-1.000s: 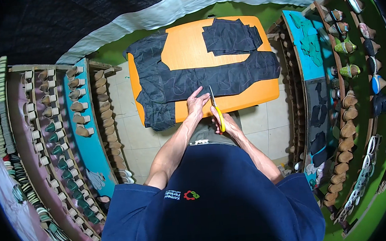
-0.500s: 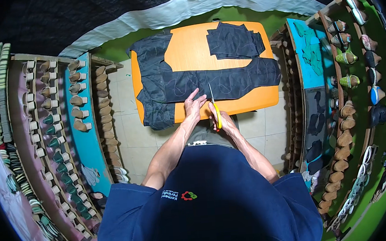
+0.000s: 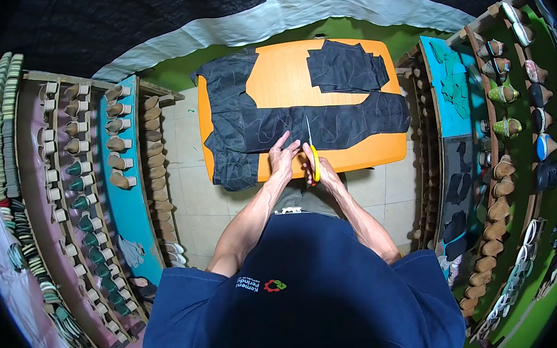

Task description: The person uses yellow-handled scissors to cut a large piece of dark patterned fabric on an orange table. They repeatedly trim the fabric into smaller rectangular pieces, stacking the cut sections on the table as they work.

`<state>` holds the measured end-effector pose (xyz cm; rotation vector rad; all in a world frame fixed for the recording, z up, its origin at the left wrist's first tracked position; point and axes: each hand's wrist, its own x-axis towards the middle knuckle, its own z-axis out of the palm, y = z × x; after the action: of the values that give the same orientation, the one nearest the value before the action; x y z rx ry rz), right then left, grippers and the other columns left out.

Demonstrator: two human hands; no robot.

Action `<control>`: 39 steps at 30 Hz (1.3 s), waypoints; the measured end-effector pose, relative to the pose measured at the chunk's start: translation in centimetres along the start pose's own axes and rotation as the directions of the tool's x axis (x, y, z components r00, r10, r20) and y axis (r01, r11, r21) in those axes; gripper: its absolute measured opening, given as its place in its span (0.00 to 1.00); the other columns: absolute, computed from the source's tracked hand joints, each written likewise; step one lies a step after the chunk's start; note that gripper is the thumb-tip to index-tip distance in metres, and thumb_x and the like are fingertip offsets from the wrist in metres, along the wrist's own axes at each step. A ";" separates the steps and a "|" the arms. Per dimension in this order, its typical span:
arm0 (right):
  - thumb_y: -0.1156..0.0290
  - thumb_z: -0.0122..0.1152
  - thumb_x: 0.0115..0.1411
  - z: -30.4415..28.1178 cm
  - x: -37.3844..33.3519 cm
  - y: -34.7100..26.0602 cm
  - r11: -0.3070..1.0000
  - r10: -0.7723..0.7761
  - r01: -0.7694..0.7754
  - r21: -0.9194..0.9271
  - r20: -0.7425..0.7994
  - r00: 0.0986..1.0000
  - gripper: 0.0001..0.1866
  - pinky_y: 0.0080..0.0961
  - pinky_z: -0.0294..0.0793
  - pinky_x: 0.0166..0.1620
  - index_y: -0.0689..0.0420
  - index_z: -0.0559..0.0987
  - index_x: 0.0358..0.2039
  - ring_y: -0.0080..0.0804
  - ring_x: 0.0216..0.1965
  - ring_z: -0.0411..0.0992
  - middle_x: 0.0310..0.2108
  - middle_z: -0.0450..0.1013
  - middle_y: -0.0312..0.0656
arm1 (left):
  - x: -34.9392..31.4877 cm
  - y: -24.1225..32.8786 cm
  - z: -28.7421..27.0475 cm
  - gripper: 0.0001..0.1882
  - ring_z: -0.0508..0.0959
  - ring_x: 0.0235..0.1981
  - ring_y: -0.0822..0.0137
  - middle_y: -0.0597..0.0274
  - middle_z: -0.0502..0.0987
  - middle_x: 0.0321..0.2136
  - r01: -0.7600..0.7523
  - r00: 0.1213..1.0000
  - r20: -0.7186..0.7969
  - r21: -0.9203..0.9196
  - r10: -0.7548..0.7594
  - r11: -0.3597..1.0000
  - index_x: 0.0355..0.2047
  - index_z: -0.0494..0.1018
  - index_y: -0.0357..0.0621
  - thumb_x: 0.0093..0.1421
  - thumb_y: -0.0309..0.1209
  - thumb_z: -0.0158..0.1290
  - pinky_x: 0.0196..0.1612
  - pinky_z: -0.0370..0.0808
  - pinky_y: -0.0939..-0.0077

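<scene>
Your right hand (image 3: 328,175) grips yellow-handled scissors (image 3: 317,164) at the six o'clock edge of the orange desk (image 3: 284,75), the blades pointing toward twelve over a dark cloth strip (image 3: 346,119) marked with pale curving outlines. Your left hand (image 3: 281,160) lies just beside, on the seven o'clock side, its fingers spread over the strip's near edge. More dark fabric (image 3: 227,125) drapes the desk at nine o'clock, and a stack of dark pieces (image 3: 346,67) sits at two o'clock. Rows of brown shoe-shaped forms (image 3: 119,180) run at nine and three o'clock.
</scene>
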<state>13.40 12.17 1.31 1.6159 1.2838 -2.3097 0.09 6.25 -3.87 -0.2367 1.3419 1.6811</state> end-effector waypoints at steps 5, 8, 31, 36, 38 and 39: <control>0.23 0.57 0.52 0.4 -0.9 -0.9 0.995 -0.098 0.096 -0.029 -0.095 0.991 0.42 0.20 0.70 0.19 0.58 0.74 0.21 0.23 0.14 0.67 0.14 0.65 0.34 | 0.2 -0.1 -0.5 0.33 0.81 0.44 0.63 0.48 0.74 0.55 -0.008 1.000 -0.006 0.014 0.008 1.000 0.63 0.67 0.35 0.56 0.14 0.61 0.50 0.81 0.70; 0.25 0.58 0.53 0.3 -0.8 -1.3 0.996 -0.075 0.071 -0.044 -0.092 0.993 0.39 0.19 0.69 0.19 0.56 0.73 0.18 0.21 0.13 0.67 0.14 0.66 0.33 | 0.0 0.3 -0.5 0.33 0.82 0.44 0.63 0.48 0.75 0.54 -0.016 1.000 -0.005 0.011 0.016 1.000 0.63 0.67 0.35 0.56 0.14 0.60 0.51 0.81 0.70; 0.27 0.60 0.54 1.9 3.0 -6.2 0.980 -0.156 0.158 -0.119 0.033 0.987 0.38 0.21 0.67 0.18 0.55 0.72 0.17 0.23 0.14 0.67 0.14 0.66 0.33 | -2.0 4.5 -0.5 0.37 0.81 0.42 0.68 0.52 0.78 0.49 -0.128 0.992 -0.006 -0.030 0.128 0.991 0.66 0.62 0.36 0.56 0.16 0.62 0.48 0.81 0.72; 0.36 0.74 0.48 4.2 4.1 -6.3 0.977 -0.211 0.212 -0.026 0.035 0.977 0.32 0.21 0.71 0.22 0.55 0.77 0.25 0.20 0.19 0.69 0.19 0.69 0.32 | -5.2 7.4 -0.3 0.50 0.80 0.46 0.59 0.48 0.74 0.54 -0.241 0.970 -0.040 0.023 0.242 0.970 0.73 0.47 0.44 0.55 0.12 0.60 0.52 0.81 0.66; 0.50 0.80 0.47 4.4 5.4 -6.0 0.935 -0.354 0.355 -0.012 0.051 0.934 0.29 0.21 0.70 0.29 0.57 0.75 0.35 0.19 0.27 0.69 0.26 0.69 0.31 | -6.3 7.7 -0.3 0.51 0.79 0.49 0.60 0.47 0.73 0.56 -0.281 0.959 -0.014 0.103 0.284 0.954 0.73 0.45 0.45 0.54 0.11 0.60 0.53 0.80 0.68; 0.56 0.82 0.47 3.7 6.5 -5.8 0.879 -0.465 0.469 -0.083 0.065 0.883 0.28 0.21 0.69 0.31 0.58 0.74 0.37 0.19 0.29 0.68 0.28 0.68 0.31 | -6.4 7.5 -0.1 0.52 0.78 0.50 0.61 0.47 0.73 0.56 -0.310 0.949 0.001 0.160 0.314 0.937 0.74 0.43 0.45 0.54 0.10 0.59 0.54 0.79 0.68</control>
<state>4.95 16.18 0.01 1.3268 1.9229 -2.4570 -2.09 3.03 5.24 0.0531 1.5881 1.8220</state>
